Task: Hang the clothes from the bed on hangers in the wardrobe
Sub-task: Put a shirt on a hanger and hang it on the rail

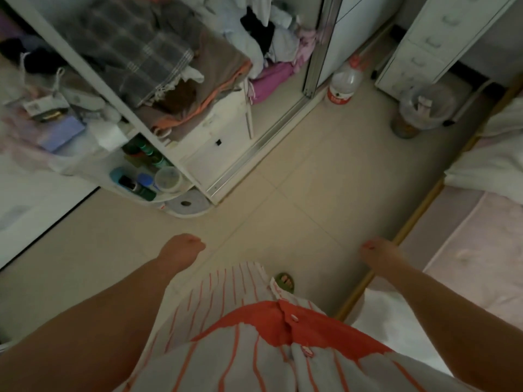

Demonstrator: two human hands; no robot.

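Wardrobe [158, 80] open ahead — left hand [181, 250] loosely curled, right hand [379, 251] relaxed, both empty.

No readable text anywhere. Plastic bottle [343, 82] on the floor by the wardrobe track carries a red label with white marks, too blurred to make out. A small card [35, 107] among the clutter on the left shows a dark square patch, possibly a code; illegible.
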